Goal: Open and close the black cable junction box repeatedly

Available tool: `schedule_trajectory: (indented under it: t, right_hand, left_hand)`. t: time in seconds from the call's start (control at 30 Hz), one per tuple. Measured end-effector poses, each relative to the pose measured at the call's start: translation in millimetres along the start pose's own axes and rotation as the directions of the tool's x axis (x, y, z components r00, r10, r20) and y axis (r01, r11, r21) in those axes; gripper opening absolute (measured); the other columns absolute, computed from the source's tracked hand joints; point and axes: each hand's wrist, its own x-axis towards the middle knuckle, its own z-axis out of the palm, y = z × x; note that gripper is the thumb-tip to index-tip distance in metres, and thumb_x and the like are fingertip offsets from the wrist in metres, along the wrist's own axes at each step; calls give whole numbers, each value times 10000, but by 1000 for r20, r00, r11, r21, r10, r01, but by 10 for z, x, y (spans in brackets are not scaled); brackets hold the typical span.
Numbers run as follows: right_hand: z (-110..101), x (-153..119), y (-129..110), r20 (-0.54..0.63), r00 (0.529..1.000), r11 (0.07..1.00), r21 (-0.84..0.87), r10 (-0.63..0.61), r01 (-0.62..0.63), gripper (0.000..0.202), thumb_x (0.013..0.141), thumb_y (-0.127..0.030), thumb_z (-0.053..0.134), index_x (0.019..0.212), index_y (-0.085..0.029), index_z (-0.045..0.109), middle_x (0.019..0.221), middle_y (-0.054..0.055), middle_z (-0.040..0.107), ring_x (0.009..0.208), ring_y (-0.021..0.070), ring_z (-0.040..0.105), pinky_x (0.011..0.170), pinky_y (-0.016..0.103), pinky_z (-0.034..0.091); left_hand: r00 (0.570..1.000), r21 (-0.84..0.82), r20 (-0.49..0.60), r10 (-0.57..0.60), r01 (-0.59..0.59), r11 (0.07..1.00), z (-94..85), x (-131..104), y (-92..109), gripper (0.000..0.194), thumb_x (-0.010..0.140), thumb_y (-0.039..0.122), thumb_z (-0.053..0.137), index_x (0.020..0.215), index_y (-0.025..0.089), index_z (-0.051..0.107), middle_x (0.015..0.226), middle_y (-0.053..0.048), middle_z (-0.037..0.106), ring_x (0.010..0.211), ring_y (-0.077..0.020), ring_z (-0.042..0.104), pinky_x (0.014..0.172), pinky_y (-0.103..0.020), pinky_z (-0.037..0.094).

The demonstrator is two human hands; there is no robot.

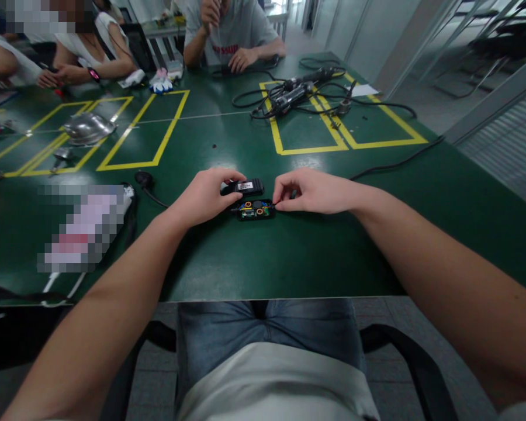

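In the middle of the green table lies an open black housing (256, 211), with a circuit board, copper-coloured coils and coloured wires showing inside. Just behind it is its black cover (253, 186), which carries a white label. My left hand (210, 196) grips the cover's left end between thumb and fingers, the thumb lying close to the housing. At the housing's right end, my right hand (304, 192) pinches the black cable where it meets the case. The fingers hide most of that cable end.
A plug (144, 179) on a cord lies left of my left hand, near a blurred-out phone-like object (87, 228). Black cable (398, 158) runs off to the right. Farther back are tangled cables with black tools (289, 96), a metal bowl-like part (87, 128) and seated people.
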Motion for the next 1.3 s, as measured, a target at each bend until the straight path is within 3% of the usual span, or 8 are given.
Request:
schedule_trajectory:
  t: [0.2,0.43,0.63,0.87,1.07,1.2,1.3]
  right_hand:
    - [-16,0,18,17,999,999,11,33,-33,202,839,-418,844,909,-237,786,847,16,793,791,202,705,736,340,526]
    - [11,8,89,-21,999,986,163,47,-43,311,775,-350,909,967,-258,683,920,19,818,856,220,756,815,370,602]
    - [-6,-11,91,12,999,978,203,52,-53,392,798,-348,908,1119,-252,704,938,21,840,860,211,773,815,363,625]
    - [-20,-26,46,47,999,995,100,-1,-4,454,795,-439,920,1173,-218,802,964,31,818,844,202,719,753,352,564]
    - [90,-28,-42,-91,996,998,-62,-17,11,419,795,-518,913,1051,-199,823,901,42,794,812,220,696,742,356,517]
    - [111,-40,-49,-111,992,992,-121,-55,41,367,807,-494,911,1026,-208,842,928,57,815,862,250,733,785,365,519]
    - [110,-48,-41,-127,989,983,-175,-80,57,360,813,-482,922,1040,-212,855,990,71,836,901,263,745,804,362,518]
  left_hand:
    - [999,-109,-36,39,-43,993,-83,-46,72,449,928,367,780,1338,199,856,1278,-105,873,1101,-278,779,999,-408,623]
    - [979,-218,110,173,-146,965,-192,-105,197,408,894,404,820,1248,211,886,1188,-82,863,1058,-251,776,952,-355,602]
    - [972,-204,171,162,-126,971,-151,-112,208,435,873,382,830,1275,223,878,1176,-64,846,1015,-232,760,965,-343,600]
    - [973,-186,162,165,-134,973,-136,-110,217,424,878,366,840,1277,228,880,1173,-65,838,1028,-240,756,1027,-365,594]
    - [975,-181,184,122,-89,980,-117,-109,218,456,886,369,856,1319,224,860,1197,-61,863,1025,-242,768,1020,-367,596]
    - [982,-148,161,98,-74,986,-88,-108,226,571,869,361,893,1413,205,817,1199,-79,850,1031,-252,773,1023,-375,593]
    - [977,-110,172,122,-104,988,-75,-109,244,498,890,346,872,1366,207,833,1187,-77,835,1035,-258,767,1028,-376,587]
